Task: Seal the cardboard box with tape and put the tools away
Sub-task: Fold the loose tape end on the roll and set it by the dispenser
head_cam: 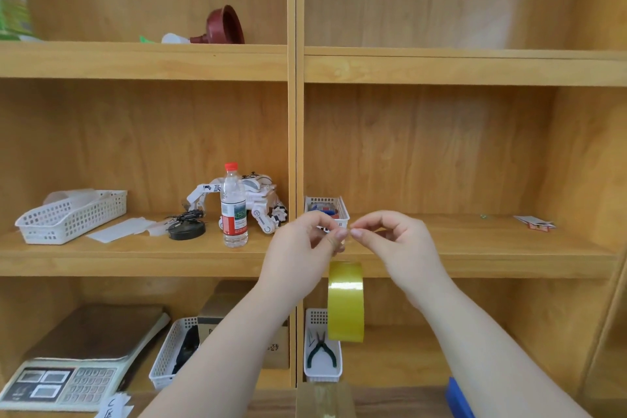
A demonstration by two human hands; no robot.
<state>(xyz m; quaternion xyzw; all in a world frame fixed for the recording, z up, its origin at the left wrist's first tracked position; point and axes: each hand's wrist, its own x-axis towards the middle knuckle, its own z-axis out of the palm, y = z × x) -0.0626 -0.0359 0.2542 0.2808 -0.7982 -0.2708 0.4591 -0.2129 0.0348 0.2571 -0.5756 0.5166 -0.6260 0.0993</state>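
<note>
A roll of yellowish packing tape (346, 302) hangs edge-on in front of the wooden shelves, dangling from its free end. My left hand (305, 248) pinches that end just above the roll. My right hand (397, 244) pinches the same end with thumb and forefinger, and its fingertips almost touch those of the left. At the bottom edge of the view lies the top of the cardboard box (305, 400), with a strip of tape along its seam. My forearms hide part of the lower shelf.
A white basket (336, 373) with green-handled pliers stands on the lower shelf behind the roll. Another basket (163, 360), a brown box (274, 346) and a scale (68, 366) are to its left. A water bottle (234, 207), a toy robot (261, 200) and a small basket (344, 214) occupy the middle shelf. A blue object (458, 397) sits at the bottom right.
</note>
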